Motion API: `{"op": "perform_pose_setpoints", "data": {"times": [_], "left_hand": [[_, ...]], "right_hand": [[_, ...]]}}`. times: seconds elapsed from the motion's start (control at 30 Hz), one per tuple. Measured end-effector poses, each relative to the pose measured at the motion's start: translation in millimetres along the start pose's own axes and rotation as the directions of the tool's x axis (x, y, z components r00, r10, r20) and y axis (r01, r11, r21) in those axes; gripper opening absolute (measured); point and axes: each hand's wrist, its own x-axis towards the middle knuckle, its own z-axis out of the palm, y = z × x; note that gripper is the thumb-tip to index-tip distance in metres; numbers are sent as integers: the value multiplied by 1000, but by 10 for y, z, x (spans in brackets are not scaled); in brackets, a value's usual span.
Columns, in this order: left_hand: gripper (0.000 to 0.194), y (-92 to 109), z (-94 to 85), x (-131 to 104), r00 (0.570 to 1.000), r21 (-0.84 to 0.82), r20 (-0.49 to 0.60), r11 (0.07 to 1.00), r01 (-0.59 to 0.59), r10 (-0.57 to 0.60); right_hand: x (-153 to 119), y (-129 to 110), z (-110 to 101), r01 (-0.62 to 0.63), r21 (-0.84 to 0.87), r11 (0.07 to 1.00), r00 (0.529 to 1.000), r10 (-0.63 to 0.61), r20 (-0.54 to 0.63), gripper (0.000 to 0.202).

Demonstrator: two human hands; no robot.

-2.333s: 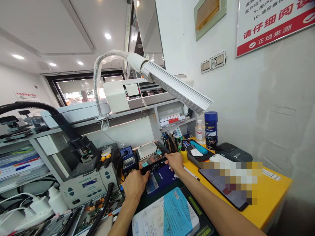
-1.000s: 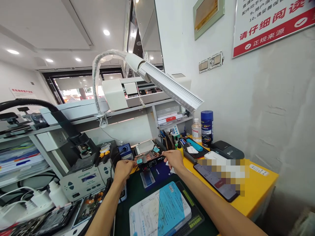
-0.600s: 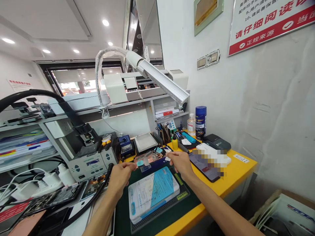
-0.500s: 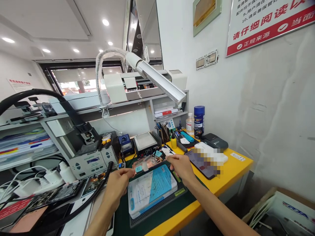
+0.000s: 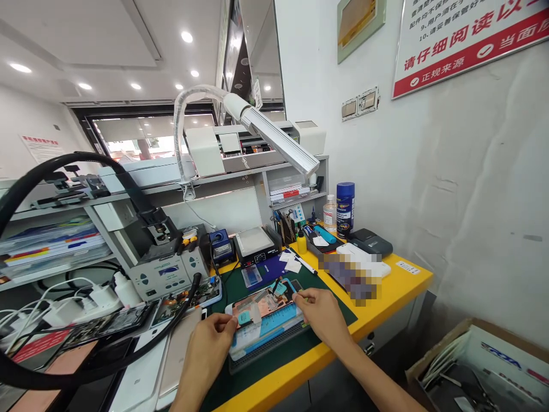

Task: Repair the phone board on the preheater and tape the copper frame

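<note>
A thin phone screen (image 5: 259, 308), its copper-coloured back up with teal stickers and a dark flex cable, lies level across the far part of a white and blue box (image 5: 257, 345). My left hand (image 5: 209, 345) pinches its left end between thumb and fingers. At the opposite end, my right hand (image 5: 322, 315) grips the edge near the corner. Whether the screen rests on the box or hovers just above cannot be made out. Under the box is a dark grey perforated pad (image 5: 240, 364) on a green mat (image 5: 338, 306).
Behind the mat are a heating plate (image 5: 253, 246), white paper pieces (image 5: 293, 264) and a yellow bottle (image 5: 301, 245). A partly blurred phone (image 5: 349, 277) lies right. A black hose (image 5: 182, 312) curves over phones at left. A lamp (image 5: 281, 140) hangs above.
Both hands have brought the phone screen nearer, from behind the box to over its far part. White paper pieces and a pen behind now show more. The view has shifted slightly.
</note>
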Motion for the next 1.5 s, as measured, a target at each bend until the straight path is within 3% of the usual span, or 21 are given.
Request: {"op": "perform_pose_setpoints", "data": {"times": [0.27, 0.47, 0.57, 0.7, 0.83, 0.97, 1.1, 1.23, 1.4, 1.5], "left_hand": [[32, 51, -19, -59, 998, 152, 22, 987, -54, 52], [36, 164, -178, 19, 984, 162, 105, 974, -159, 143], [35, 259, -285, 92, 949, 208, 243, 945, -253, 201], [26, 303, -309, 181, 868, 277, 425, 876, -396, 258], [20, 226, -200, 235, 864, 275, 411, 864, -423, 292], [12, 106, -132, 303, 863, 258, 356, 850, -460, 359], [16, -57, -181, 405, 851, 270, 299, 817, -510, 432], [27, -141, -260, 434, 869, 333, 278, 807, -487, 410], [27, -80, -330, 425, 797, 346, 385, 728, -592, 465], [23, -64, -312, 446, 766, 343, 374, 690, -638, 523]], "right_hand": [[-48, 11, -18, 112, -193, 975, 993, -119, -22, 35], [72, 116, -148, 95, -71, 993, 995, -96, -20, 42], [142, 232, -201, 68, -14, 998, 996, -69, -63, 44], [114, 358, -164, 13, 18, 1000, 992, -11, -129, 44], [49, 346, -95, 30, 42, 999, 976, -20, -217, 42], [51, 303, -92, 46, 22, 999, 973, -40, -229, 41], [64, 332, -128, 16, 2, 1000, 984, -15, -176, 40], [68, 357, -134, -18, 14, 1000, 990, 19, -139, 43], [84, 321, -124, -25, 20, 999, 994, 27, -108, 46], [95, 308, -129, -35, 11, 999, 996, 36, -81, 46]]}}
